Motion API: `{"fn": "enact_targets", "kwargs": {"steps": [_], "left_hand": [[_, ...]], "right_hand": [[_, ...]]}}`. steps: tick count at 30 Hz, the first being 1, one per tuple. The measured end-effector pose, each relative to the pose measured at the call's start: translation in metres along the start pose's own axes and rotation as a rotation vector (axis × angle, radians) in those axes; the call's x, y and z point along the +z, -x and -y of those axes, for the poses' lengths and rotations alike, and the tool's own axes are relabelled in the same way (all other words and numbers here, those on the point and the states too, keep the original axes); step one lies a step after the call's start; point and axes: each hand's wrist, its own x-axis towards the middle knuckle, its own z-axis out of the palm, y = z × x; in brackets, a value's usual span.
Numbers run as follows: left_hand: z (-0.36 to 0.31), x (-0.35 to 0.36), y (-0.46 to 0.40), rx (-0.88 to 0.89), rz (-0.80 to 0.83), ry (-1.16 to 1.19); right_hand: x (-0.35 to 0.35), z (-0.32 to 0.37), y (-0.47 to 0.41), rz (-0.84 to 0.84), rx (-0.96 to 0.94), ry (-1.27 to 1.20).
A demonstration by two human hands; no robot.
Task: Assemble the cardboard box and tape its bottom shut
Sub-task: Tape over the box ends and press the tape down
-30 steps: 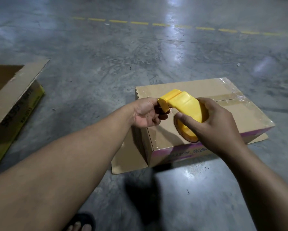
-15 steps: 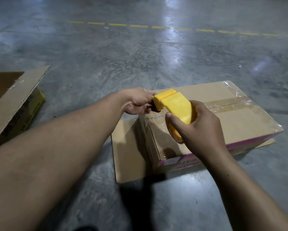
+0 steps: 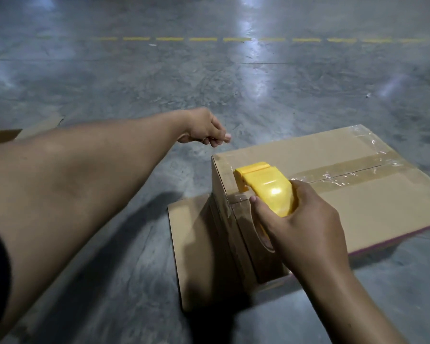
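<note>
A brown cardboard box (image 3: 373,207) lies on the concrete floor with its taped side up. Clear tape (image 3: 345,171) runs along the middle seam and wrinkles over the far edge. My right hand (image 3: 306,219) grips a yellow tape dispenser (image 3: 266,187) at the box's near left corner, with its nose at the top edge. My left hand (image 3: 205,130) hovers over the floor up and left of the box, fingers curled, thumb against the fingertips. No tape shows between them. An open flap (image 3: 191,244) lies flat on the floor at the box's left end.
A corner of another cardboard piece (image 3: 2,136) shows at the left edge behind my left forearm. A dashed yellow line (image 3: 206,39) crosses the floor far ahead. Bare polished concrete surrounds the box.
My left hand has let go of the dispenser's nose and drawn away up and to the left. My right hand has brought the dispenser down to the box's left edge.
</note>
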Motion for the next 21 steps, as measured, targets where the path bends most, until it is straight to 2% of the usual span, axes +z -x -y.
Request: {"fn": "enact_targets", "kwargs": {"steps": [4, 10, 21], "left_hand": [[0.018, 0.003, -0.015, 0.047, -0.002, -0.103], [0.05, 0.004, -0.028, 0.103, -0.064, -0.037], [0.059, 0.011, -0.042, 0.12, -0.062, 0.034]], "right_hand": [[0.012, 0.008, -0.005, 0.037, 0.039, 0.03], [0.028, 0.016, -0.013, 0.093, 0.072, 0.069], [0.029, 0.021, -0.017, 0.091, 0.107, 0.092]]}}
